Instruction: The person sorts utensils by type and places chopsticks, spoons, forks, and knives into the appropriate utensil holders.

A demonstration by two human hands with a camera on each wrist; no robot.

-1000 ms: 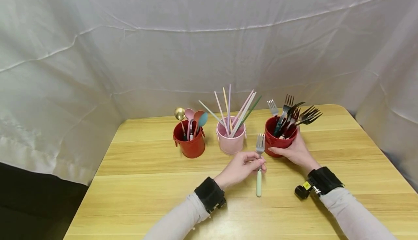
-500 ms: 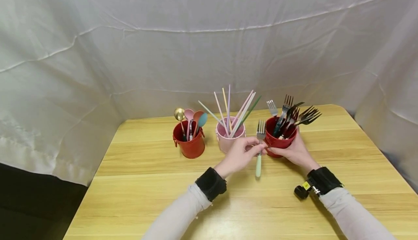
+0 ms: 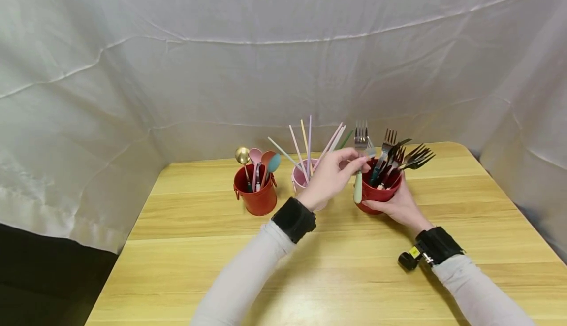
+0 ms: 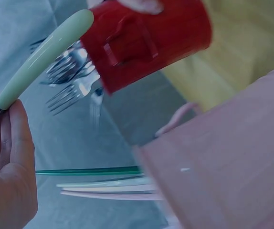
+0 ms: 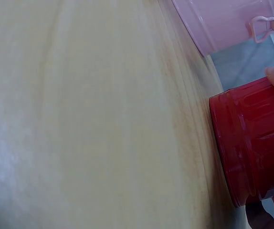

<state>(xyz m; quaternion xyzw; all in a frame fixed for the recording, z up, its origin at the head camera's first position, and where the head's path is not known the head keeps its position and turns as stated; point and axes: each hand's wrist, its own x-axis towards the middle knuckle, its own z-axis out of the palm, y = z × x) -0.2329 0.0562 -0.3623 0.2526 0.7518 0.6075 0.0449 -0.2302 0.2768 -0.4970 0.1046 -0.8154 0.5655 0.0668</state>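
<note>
My left hand (image 3: 334,176) pinches a fork (image 4: 46,59) with a pale green handle and silver tines. It is raised tines up, in front of the left side of the right-hand red bucket (image 3: 376,198). The handle's lower end hangs outside that bucket, over its front wall in the head view. My right hand (image 3: 403,207) grips the same bucket from the right, thumb across its front. Several forks (image 3: 390,156), silver and dark, stand in it, leaning right. Behind my left hand, the pink bucket (image 4: 223,157) is partly hidden.
Several thin coloured sticks (image 3: 305,144) stand in the pink bucket. Farther left, another red bucket (image 3: 257,203) holds several spoons (image 3: 267,158). All the buckets stand on a wooden table (image 3: 186,247), with a grey cloth (image 3: 266,80) hanging behind it.
My left hand has lifted the fork up and away from me, from the table's middle to the right-hand red bucket. My right hand keeps its hold there.
</note>
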